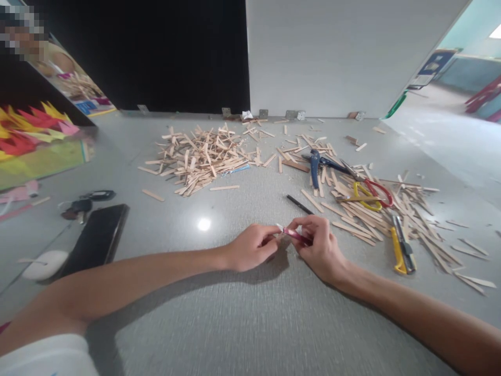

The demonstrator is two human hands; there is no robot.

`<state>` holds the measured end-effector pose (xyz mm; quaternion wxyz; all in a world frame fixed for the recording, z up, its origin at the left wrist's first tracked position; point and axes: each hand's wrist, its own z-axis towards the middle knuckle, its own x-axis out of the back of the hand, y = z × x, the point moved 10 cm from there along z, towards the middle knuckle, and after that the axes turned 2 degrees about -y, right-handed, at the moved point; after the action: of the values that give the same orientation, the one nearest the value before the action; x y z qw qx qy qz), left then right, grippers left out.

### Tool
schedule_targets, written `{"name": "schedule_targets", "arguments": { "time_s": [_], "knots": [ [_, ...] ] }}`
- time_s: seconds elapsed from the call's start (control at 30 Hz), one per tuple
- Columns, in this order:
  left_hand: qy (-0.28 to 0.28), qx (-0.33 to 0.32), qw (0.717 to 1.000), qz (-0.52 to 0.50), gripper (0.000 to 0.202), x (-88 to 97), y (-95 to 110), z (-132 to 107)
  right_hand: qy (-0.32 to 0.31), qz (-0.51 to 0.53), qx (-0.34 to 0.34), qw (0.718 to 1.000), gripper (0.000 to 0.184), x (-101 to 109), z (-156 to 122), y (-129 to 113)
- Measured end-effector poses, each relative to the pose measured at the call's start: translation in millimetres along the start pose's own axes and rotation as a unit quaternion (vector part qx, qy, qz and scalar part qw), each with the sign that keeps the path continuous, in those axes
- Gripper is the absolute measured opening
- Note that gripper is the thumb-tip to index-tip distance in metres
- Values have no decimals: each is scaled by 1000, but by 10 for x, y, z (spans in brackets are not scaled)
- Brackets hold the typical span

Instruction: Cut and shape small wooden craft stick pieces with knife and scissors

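From where I stand, I see two bare hands meeting low over the grey worktop (219, 324). The right hand (319, 248) has its fingers closed around a pink tube (295, 235), which points its whitish tip towards the left hand (252, 248). Of this left hand, the thumb and first finger are brought near to each other at the tip; I cannot tell whether they pinch it or only touch it. The tube is at the middle of the worktop, and just behind the right hand lies a black pen (299, 204). Farther back there is a heap of wooden sticks (203, 162). To the right, on and beside more scattered sticks (354, 227), lie a blue tool (315, 168), scissors (378, 190) with red and yellow handles, and a yellow knife (398, 248). A black phone (96, 237) lies near the left forearm, just beside some keys (80, 209).
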<state>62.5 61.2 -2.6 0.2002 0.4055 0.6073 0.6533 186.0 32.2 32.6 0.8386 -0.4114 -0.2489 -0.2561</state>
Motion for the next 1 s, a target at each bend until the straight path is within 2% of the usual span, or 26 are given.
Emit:
{"name": "schedule_targets", "arguments": {
  "time_s": [0.07, 0.13, 0.2, 0.3, 0.5, 0.67, 0.83, 1.0],
  "knots": [
    [28, -4, 1000, -13, 30, 45, -2, -7, 19, -8, -17, 1000, 33, 58, 28, 20],
    [61, -10, 998, -31, 32, 99, -6, -20, 19, -30, -13, 999, 22, 86, 69, -3],
    [87, -11, 995, -46, 32, 140, -25, -32, 12, -49, 14, 999, 11, 101, 112, -75],
    [104, -17, 992, -61, 31, 168, -46, -39, -1, -47, 52, 998, 8, 108, 148, -180],
    [115, -12, 991, -64, 38, 185, -56, -48, -33, -32, 90, 995, 24, 76, 123, -291],
    [110, -21, 992, -55, 43, 180, 13, -74, -84, -48, 60, 994, 36, -2, 106, -237],
    [103, -33, 993, -37, 43, 168, 47, -90, -75, -110, 96, 986, 42, -4, 104, -328],
    [107, -39, 993, -24, 37, 179, 76, -104, -91, -147, 73, 982, 46, -44, 84, -264]
  ]
}}
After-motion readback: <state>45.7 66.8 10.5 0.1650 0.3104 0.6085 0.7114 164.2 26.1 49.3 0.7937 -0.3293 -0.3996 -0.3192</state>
